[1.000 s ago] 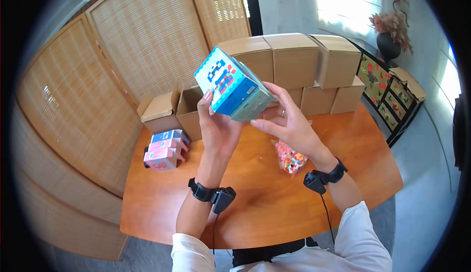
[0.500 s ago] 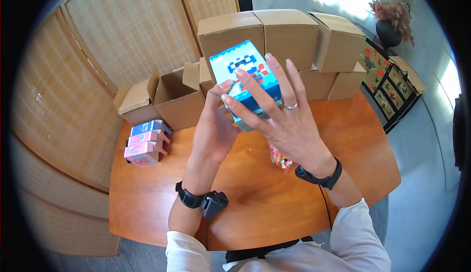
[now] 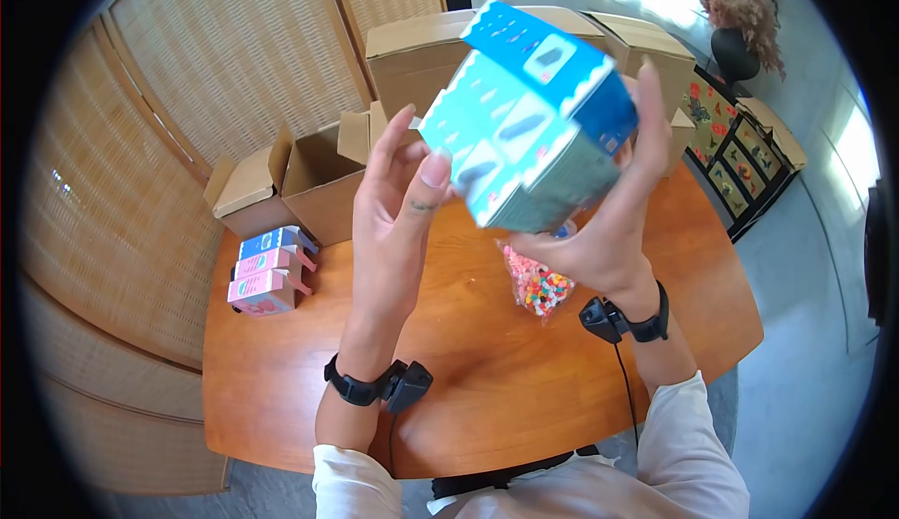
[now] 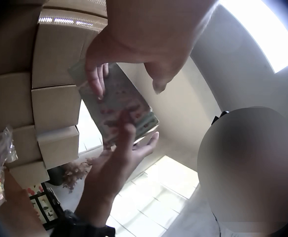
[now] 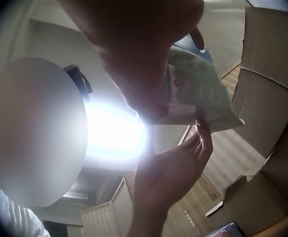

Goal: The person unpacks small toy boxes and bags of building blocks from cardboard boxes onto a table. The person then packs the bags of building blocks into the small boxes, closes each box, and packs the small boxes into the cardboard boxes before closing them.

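A stack of small printed boxes, a blue one against pale teal ones, is held up above the table, tilted. My right hand grips the stack from the right, with fingers up its far side and the thumb low by the bottom edge. My left hand is raised at the stack's left edge, its thumb and fingers spread apart. In the right wrist view, the left fingertips are right at the edge of the boxes. The left wrist view shows a dim, reddish printed face of the stack.
A clear bag of colourful beads lies on the wooden table. Pink and blue small boxes stand in a row at the left. An open carton is behind them, and closed cartons are stacked along the back.
The boxes have risen and turned, so their printed side panels face the camera instead of the pixel-figure face. The right hand swung from across the front to the right side; the left hand's hold loosened.
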A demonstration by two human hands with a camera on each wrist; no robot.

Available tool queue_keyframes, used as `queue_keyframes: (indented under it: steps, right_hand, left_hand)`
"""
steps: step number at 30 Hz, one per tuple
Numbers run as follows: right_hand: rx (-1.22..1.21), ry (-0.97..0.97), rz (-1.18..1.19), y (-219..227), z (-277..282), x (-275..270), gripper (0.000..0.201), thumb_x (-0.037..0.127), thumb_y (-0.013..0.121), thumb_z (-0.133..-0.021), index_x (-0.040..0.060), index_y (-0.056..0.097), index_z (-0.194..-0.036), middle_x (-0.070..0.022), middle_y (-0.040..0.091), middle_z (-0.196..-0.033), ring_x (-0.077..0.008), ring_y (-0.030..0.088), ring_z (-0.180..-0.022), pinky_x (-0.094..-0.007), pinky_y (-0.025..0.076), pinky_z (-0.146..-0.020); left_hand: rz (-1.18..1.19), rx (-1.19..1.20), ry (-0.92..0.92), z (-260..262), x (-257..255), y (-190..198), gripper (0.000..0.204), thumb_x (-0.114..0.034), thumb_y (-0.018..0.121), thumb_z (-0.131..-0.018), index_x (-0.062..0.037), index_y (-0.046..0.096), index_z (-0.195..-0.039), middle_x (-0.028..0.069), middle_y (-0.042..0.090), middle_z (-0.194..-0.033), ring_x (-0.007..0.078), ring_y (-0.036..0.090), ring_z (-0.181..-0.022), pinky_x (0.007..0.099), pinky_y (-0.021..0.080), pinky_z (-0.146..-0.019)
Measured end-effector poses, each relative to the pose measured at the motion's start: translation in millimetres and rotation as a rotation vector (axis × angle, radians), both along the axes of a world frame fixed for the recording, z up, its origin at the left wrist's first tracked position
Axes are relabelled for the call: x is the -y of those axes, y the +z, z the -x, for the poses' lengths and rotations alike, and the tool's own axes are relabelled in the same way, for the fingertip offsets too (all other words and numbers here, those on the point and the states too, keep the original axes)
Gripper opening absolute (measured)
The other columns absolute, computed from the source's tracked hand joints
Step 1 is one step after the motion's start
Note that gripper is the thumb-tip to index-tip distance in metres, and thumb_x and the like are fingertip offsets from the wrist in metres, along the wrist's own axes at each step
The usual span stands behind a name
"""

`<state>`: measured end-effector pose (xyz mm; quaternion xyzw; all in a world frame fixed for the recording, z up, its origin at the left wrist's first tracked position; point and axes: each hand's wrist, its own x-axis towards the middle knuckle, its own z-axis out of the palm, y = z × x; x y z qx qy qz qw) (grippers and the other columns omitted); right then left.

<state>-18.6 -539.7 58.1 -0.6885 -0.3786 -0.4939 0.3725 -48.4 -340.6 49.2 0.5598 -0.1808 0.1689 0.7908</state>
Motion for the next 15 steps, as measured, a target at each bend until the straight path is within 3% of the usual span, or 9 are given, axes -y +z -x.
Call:
queue_keyframes:
  steps: [1,3,5,7,8,9,11,12,15]
  right_hand:
    - [-0.053,0.152,-0.133,0,-2,2,0.131,0.016,0.094,-0.056,0.0039,0.019,-0.162,-0.0180,0.038,-0.146,-0.0348,0.036,-0.140,-0.0452,0.036,-0.115]
    - [-0.131,0.129,-0.118,4,-5,6,0.131,0.021,0.092,-0.064,0.0041,0.009,-0.163,-0.0208,0.037,-0.145,-0.0322,0.039,-0.138,-0.0450,0.036,-0.115]
    - [-0.424,0.474,-0.346,2,-11,4,0.125,0.024,0.090,-0.069,0.0031,0.011,-0.163,-0.0201,0.039,-0.143,-0.0308,0.043,-0.135,-0.0447,0.037,-0.115]
    - [-0.503,0.456,-0.376,-1,-12,7,0.116,0.025,0.087,-0.076,0.0026,0.013,-0.162,-0.0203,0.042,-0.140,-0.0289,0.049,-0.132,-0.0423,0.040,-0.113]
    - [-0.686,0.629,-0.474,4,-8,7,0.112,0.023,0.086,-0.078,0.0027,0.014,-0.162,-0.0193,0.044,-0.138,-0.0281,0.050,-0.132,-0.0410,0.041,-0.113]
    - [-0.871,0.805,-0.569,7,-5,7,0.109,0.022,0.084,-0.080,0.0028,0.015,-0.162,-0.0183,0.046,-0.136,-0.0272,0.051,-0.132,-0.0397,0.042,-0.112]
    - [-0.931,0.878,-0.574,2,-5,6,0.100,0.020,0.081,-0.084,0.0025,0.020,-0.161,-0.0168,0.047,-0.137,-0.0244,0.052,-0.132,-0.0380,0.044,-0.112]
    - [-1.003,0.958,-0.552,1,-4,5,0.098,0.021,0.081,-0.085,0.0023,0.021,-0.161,-0.0161,0.047,-0.140,-0.0243,0.052,-0.133,-0.0383,0.043,-0.112]
    - [-1.124,1.025,-0.491,1,0,3,0.094,0.024,0.078,-0.087,0.0019,0.024,-0.161,-0.0158,0.044,-0.150,-0.0250,0.047,-0.139,-0.0392,0.038,-0.117]
  left_hand:
    - [0.000,0.003,-0.006,-1,3,0,0.082,-0.031,0.073,-0.099,0.0051,0.029,-0.158,0.0101,0.059,-0.122,0.0167,0.062,-0.115,0.0340,0.053,-0.097]
    - [0.035,0.108,0.086,-2,8,-1,0.080,-0.017,0.077,-0.095,0.0058,0.031,-0.157,0.0081,0.058,-0.117,0.0137,0.062,-0.109,0.0270,0.055,-0.089]
    - [0.046,0.123,0.107,-4,7,-3,0.080,-0.011,0.078,-0.094,0.0041,0.031,-0.157,0.0078,0.058,-0.119,0.0119,0.062,-0.108,0.0229,0.054,-0.083]
    - [-0.226,0.123,0.466,-8,3,-8,0.081,-0.010,0.079,-0.092,0.0013,0.033,-0.157,0.0072,0.057,-0.118,0.0130,0.061,-0.109,0.0256,0.053,-0.087]
    - [-0.229,0.172,0.494,-14,4,-9,0.087,-0.022,0.081,-0.091,-0.0009,0.031,-0.159,0.0114,0.057,-0.127,0.0187,0.061,-0.117,0.0320,0.050,-0.099]
    - [-0.231,0.172,0.495,-16,1,-10,0.087,-0.022,0.081,-0.091,-0.0009,0.031,-0.159,0.0114,0.057,-0.127,0.0187,0.061,-0.117,0.0320,0.050,-0.099]
    - [-0.103,0.078,0.194,-17,-7,-7,0.099,-0.040,0.080,-0.089,-0.0017,0.025,-0.162,0.0179,0.052,-0.141,0.0256,0.056,-0.128,0.0391,0.043,-0.110]
    - [-0.118,0.026,0.115,-16,-7,-5,0.116,-0.057,0.078,-0.082,-0.0031,0.016,-0.165,0.0220,0.043,-0.153,0.0313,0.047,-0.140,0.0436,0.037,-0.117]
    - [-0.096,0.066,-0.048,-11,-5,1,0.125,-0.057,0.079,-0.077,-0.0051,0.007,-0.166,0.0223,0.039,-0.155,0.0337,0.041,-0.146,0.0467,0.033,-0.120]
